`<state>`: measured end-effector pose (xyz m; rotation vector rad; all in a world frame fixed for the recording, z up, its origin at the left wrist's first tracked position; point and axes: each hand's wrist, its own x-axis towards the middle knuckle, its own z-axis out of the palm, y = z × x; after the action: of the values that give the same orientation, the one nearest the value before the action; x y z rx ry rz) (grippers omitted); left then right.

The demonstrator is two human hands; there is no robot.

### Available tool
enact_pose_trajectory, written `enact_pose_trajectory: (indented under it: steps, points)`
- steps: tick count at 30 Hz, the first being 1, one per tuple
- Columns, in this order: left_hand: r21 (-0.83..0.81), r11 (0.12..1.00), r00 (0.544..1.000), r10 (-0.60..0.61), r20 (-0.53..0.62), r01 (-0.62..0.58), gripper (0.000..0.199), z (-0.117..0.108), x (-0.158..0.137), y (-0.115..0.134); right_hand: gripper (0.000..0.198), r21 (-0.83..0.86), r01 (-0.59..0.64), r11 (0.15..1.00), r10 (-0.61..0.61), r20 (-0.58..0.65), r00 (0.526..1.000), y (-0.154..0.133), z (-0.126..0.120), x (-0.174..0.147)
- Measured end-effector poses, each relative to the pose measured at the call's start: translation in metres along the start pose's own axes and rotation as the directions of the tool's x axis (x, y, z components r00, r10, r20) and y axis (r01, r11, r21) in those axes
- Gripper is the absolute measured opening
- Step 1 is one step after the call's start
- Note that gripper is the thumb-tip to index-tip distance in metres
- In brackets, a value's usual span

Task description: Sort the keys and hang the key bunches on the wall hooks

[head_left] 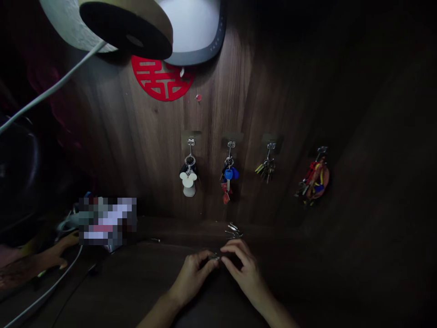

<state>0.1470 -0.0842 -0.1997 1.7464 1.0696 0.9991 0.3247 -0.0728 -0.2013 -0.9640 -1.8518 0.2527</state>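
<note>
My left hand (194, 275) pinches a small bunch of metal pieces (214, 257) between thumb and fingertips; they are too small and dim to name exactly. Close on the right, my right hand (244, 269) has its thumb and forefinger a little apart, with nothing visible between them. Its fingertips point at the metal bunch. Just beyond that hand lies a loose pile of thin, shiny metal pieces (233, 231) on the dark wooden surface (218, 305). One similar single piece (155, 240) rests farther left.
Several hooks on the wood panel carry a white mouse-shaped key holder (188, 178), blue-headed keys (229, 174), a key bunch (266, 169) and a colourful bundle (314, 182). A lamp (128, 27) and white cable (51, 89) hang upper left. Blurred-out items (107, 223) lie left.
</note>
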Motion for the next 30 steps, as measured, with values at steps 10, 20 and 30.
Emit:
enact_pose_trajectory:
  steps: [10,20,30]
  points:
    - [-0.014,1.0,1.0,0.012,-0.006,-0.012,0.02,0.0,0.0,0.006,0.009,-0.025,0.12,0.992,-0.118,0.06,0.991,-0.007,-0.003,0.001]
    - [-0.046,0.998,0.998,0.046,0.041,-0.044,0.019,0.0,-0.001,0.006,0.01,0.068,-0.007,0.998,0.001,0.089,0.996,-0.014,0.0,-0.003]
    - [-0.026,0.999,0.999,-0.04,0.027,0.041,0.019,-0.002,-0.001,0.009,0.02,0.054,-0.15,0.987,0.158,-0.205,0.966,-0.011,-0.046,0.032]
